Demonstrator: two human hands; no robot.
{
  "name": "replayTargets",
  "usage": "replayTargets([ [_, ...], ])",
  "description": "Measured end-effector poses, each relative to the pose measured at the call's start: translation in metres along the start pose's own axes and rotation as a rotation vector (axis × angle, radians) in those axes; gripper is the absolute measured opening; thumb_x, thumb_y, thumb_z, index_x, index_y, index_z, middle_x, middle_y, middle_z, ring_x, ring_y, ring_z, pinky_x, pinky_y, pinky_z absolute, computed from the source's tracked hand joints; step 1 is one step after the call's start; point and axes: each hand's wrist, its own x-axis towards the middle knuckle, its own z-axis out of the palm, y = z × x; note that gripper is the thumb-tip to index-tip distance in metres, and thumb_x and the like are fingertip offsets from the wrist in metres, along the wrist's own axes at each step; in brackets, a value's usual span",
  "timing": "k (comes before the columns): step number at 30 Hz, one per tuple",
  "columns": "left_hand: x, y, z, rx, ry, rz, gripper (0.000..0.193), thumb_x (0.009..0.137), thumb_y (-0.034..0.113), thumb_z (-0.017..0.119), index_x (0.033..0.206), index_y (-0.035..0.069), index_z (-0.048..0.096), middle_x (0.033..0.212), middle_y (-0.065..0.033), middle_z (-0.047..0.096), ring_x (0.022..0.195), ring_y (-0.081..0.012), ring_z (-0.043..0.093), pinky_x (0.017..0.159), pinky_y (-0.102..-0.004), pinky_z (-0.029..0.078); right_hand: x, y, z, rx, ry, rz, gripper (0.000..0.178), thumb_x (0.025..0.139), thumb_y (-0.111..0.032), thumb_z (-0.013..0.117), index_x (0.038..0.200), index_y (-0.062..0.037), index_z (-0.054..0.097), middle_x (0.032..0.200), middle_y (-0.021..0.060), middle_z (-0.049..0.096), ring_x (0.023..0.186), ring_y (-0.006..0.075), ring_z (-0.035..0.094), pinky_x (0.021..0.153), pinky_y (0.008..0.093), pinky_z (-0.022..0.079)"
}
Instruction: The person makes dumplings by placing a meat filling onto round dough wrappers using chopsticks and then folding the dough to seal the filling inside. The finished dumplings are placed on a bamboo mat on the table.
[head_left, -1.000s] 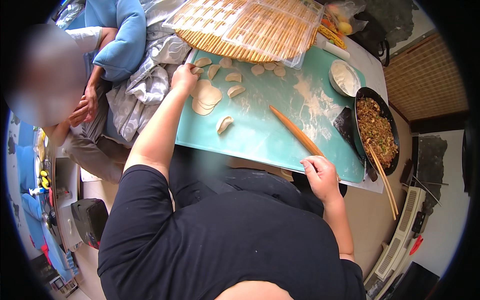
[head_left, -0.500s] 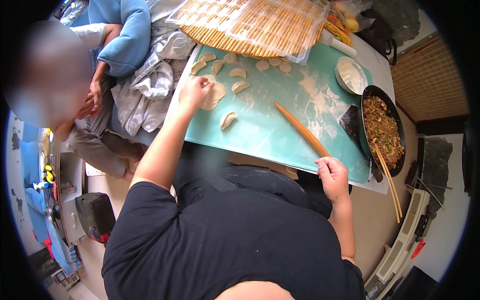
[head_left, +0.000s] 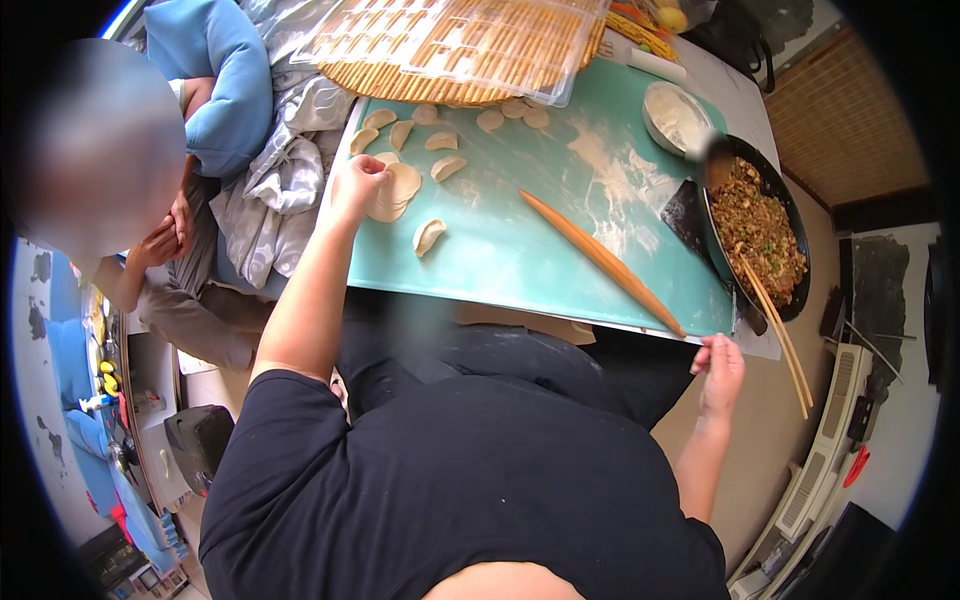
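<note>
My left hand is at the left side of the teal mat, thumb and fingers pinched at the edge of a small stack of round dumpling wrappers. The fingertips' exact hold is partly hidden. Beside the stack sits a folded dumpling, and several more dumplings lie farther back. A wooden rolling pin rests slantwise on the mat, its near end at the front edge. Just off that edge, apart from the pin, is my right hand, fingers loosely bent and holding nothing.
At the right stand a bowl of flour and a black pan of chopped filling with chopsticks sticking out. A woven tray with clear plastic trays covers the back. Flour dusts the mat. Another person sits at the left.
My right hand has let go of the rolling pin and moved right, off the mat's edge. The pin now lies by itself. My left hand stays at the wrappers; the whole view has shifted slightly.
</note>
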Motion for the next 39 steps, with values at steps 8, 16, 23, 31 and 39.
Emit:
replayTargets([
  [8, -0.046, 0.053, 0.0, -0.981, -0.267, 0.131, 0.026, 0.09, 0.014, 0.054, 0.109, -0.004, 0.051, 0.101, -0.0102, 0.06, 0.091, -0.0167, 0.06, 0.081, -0.0295, 0.05, -0.002, 0.003, -0.072, 0.186, 0.427, -0.134, 0.052, 0.09, -0.021, 0.056, 0.131, 0.0, 0.032, 0.075, 0.0012, 0.052, 0.061, 0.0088, 0.047, 0.054, 0.0229, 0.04],
  [16, -0.098, 0.139, 0.051, -1.743, -0.986, -0.289, 0.027, 0.093, 0.018, 0.047, 0.115, 0.002, 0.053, 0.113, -0.0103, 0.06, 0.104, -0.0209, 0.058, 0.086, -0.0333, 0.05, 0.037, -0.027, -0.087, 0.118, 0.392, -0.381, 0.047, 0.089, -0.015, 0.057, 0.128, 0.0005, 0.039, 0.077, 0.0011, 0.051, 0.061, 0.0084, 0.048, 0.054, 0.0217, 0.04],
  [23, -0.157, 0.17, 0.108, -1.425, -1.057, -0.355, 0.032, 0.085, 0.012, 0.06, 0.116, 0.012, 0.051, 0.107, -0.0036, 0.062, 0.096, -0.0179, 0.062, 0.078, -0.0384, 0.055, 0.063, -0.064, -0.072, 0.271, 0.301, -0.416, 0.021, 0.088, -0.013, 0.058, 0.104, 0.001, 0.057, 0.076, 0.0016, 0.054, 0.061, 0.0068, 0.051, 0.053, 0.0203, 0.043],
  [31, -0.165, 0.208, 0.119, -1.697, -1.276, -0.398, 0.033, 0.092, 0.023, 0.051, 0.122, 0.01, 0.047, 0.121, -0.0062, 0.055, 0.107, -0.0215, 0.057, 0.085, -0.043, 0.051, 0.09, -0.078, -0.051, -0.146, 0.149, -0.565, 0.017, 0.09, -0.016, 0.055, 0.096, -0.0013, 0.06, 0.078, 0.0026, 0.056, 0.063, 0.0076, 0.053, 0.056, 0.0209, 0.047],
  [39, -0.165, 0.221, 0.129, -1.85, -1.101, -0.461, 0.039, 0.09, 0.012, 0.052, 0.126, 0.005, 0.042, 0.127, -0.0106, 0.049, 0.115, -0.0248, 0.05, 0.093, -0.0435, 0.047, 0.091, -0.103, -0.065, 0.223, 0.127, -0.5, 0.028, 0.094, -0.025, 0.047, 0.092, 0.0013, 0.057, 0.076, 0.0057, 0.056, 0.063, 0.0109, 0.057, 0.06, 0.0232, 0.053],
])
